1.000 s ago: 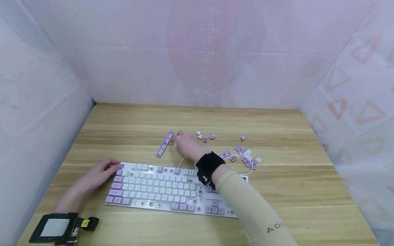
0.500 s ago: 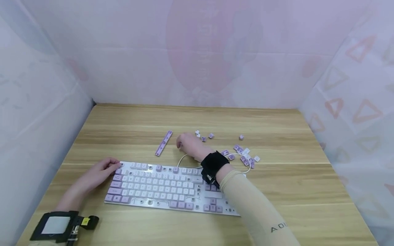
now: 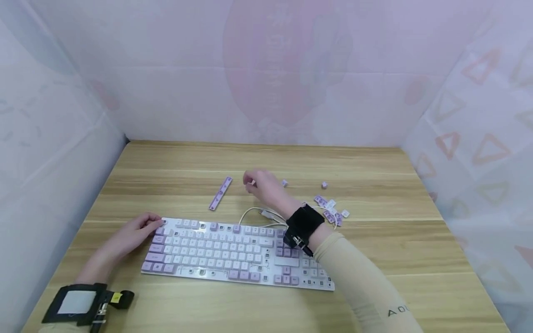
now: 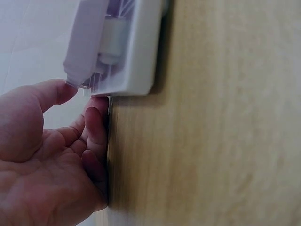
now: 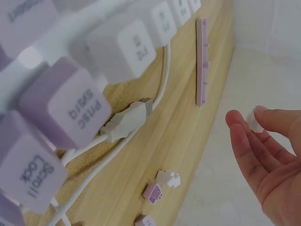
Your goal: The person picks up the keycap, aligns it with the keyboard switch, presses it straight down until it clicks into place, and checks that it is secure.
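Observation:
A white and purple keyboard [image 3: 216, 249] lies on the wooden table, with several bare switches among its keys. At its far left corner, my left hand [image 3: 134, 235] pinches the edge; in the left wrist view the thumb [image 4: 59, 92] touches the keyboard's side and the index finger is at its corner. Over the table behind the keyboard, my right hand [image 3: 266, 188] is raised. Between its thumb and fingers it holds a small white keycap [image 5: 254, 121], seen in the right wrist view. To that hand's left lies a long purple spacebar [image 3: 220, 194], underside up.
Loose keycaps [image 3: 330, 215] lie in a cluster behind the keyboard's right side. A single purple keycap [image 3: 324, 185] sits farther back. A white cable with a USB plug [image 5: 129, 120] loops behind the keyboard. A white keycap [image 5: 168, 178] rests near purple ones. Patterned cloth walls surround the table.
My right hand has moved right and back, away from the spacebar, and lifted. The USB plug has come into sight below it. The left hand stays at the keyboard corner.

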The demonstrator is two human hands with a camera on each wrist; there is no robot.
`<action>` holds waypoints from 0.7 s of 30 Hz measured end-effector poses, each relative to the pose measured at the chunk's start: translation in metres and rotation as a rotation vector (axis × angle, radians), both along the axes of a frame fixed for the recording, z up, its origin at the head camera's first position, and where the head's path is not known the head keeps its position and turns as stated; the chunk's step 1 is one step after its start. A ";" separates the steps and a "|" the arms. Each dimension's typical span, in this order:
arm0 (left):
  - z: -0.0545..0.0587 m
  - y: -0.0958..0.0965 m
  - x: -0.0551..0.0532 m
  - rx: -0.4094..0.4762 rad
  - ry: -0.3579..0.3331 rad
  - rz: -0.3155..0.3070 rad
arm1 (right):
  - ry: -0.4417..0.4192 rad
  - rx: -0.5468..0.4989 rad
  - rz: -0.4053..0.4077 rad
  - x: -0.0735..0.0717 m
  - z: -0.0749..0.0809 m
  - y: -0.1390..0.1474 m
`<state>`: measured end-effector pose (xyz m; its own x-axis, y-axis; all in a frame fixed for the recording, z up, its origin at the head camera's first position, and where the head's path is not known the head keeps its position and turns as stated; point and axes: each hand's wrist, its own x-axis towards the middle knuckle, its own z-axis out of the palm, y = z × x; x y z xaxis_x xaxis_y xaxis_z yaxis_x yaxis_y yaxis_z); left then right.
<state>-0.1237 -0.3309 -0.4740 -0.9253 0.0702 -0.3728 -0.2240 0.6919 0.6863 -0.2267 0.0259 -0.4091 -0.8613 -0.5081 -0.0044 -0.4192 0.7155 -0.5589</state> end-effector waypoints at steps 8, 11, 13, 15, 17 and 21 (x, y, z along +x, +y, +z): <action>-0.004 -0.002 -0.003 -0.010 0.008 0.006 | 0.025 -0.018 0.052 0.007 0.005 0.005; -0.005 -0.003 -0.003 -0.017 0.016 0.004 | 0.031 -0.034 0.063 0.010 0.005 0.006; -0.005 -0.003 -0.002 -0.018 0.020 0.001 | 0.048 -0.053 0.070 0.012 0.004 0.007; -0.005 -0.003 -0.002 -0.017 0.022 0.000 | 0.056 -0.068 0.076 0.013 0.003 0.008; -0.005 -0.003 -0.002 -0.015 0.022 -0.002 | 0.057 -0.075 0.082 0.015 0.002 0.008; -0.004 -0.004 -0.001 -0.008 0.016 -0.003 | 0.044 -0.070 0.094 0.019 0.004 0.006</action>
